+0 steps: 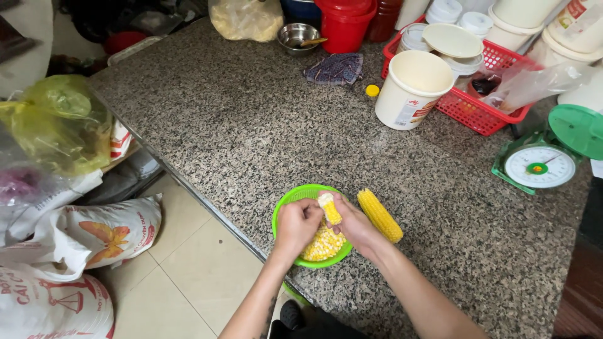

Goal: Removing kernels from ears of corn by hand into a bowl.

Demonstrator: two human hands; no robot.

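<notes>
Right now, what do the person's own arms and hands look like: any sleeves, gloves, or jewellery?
Both forearms are bare as far as the view shows, with no sleeves in view. The left hand and right hand wear no gloves, and no rings, watch or bracelet can be seen. A faint dark marking runs along the left forearm's inner side; too blurred to tell what it is.
</notes>
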